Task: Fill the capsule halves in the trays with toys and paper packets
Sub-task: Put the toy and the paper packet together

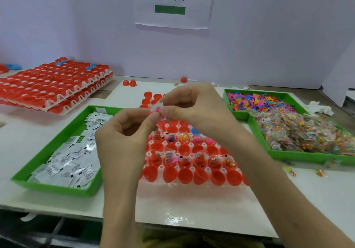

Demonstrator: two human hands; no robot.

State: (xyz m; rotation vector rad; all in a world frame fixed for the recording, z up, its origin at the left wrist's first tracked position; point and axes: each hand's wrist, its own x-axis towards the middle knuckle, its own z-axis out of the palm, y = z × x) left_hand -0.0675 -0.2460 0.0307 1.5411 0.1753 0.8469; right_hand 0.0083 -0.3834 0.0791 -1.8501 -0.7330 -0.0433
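1. The left hand (124, 132) is held up over the capsule tray (207, 169), with its palm facing inward and its fingers curled.
2. The right hand (194, 107) is opposite it, wrist bent and fingers pointing left.
3. The fingers of both hands pinch one small paper packet (156, 107) together with a pink toy (157, 110), above the far rows of the tray.
4. More packets lie in the green tray (51, 146) on the left of the worktop.

The capsule tray (162, 167) sits mid-counter (317, 190), the packet bin (57, 187) on its left, a bin of bagged toys (299, 155) on its right, stacked trays (82, 88) behind at left
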